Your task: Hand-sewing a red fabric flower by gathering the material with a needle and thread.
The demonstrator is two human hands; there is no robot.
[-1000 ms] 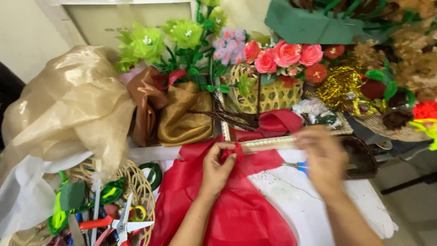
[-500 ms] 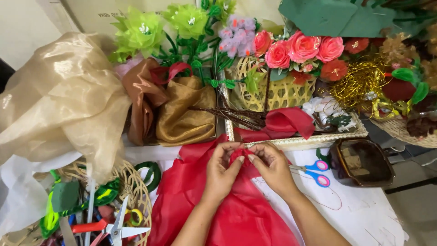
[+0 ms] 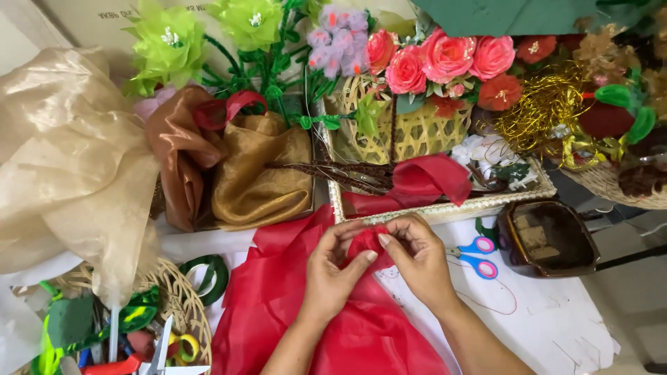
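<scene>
Both hands pinch one bunch of red cloth (image 3: 306,312). The left hand (image 3: 333,267) and right hand (image 3: 417,257) press close together, fingers shut, hiding the bunch. Blue scissors (image 3: 476,257) lie just right.

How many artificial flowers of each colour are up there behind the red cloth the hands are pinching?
Lime-green flowers: 2
Pink roses: 4
Red flowers: 2
Lilac bloom cluster: 1
Total: 9
Both hands, left hand and right hand, pinch the red cloth.
</scene>
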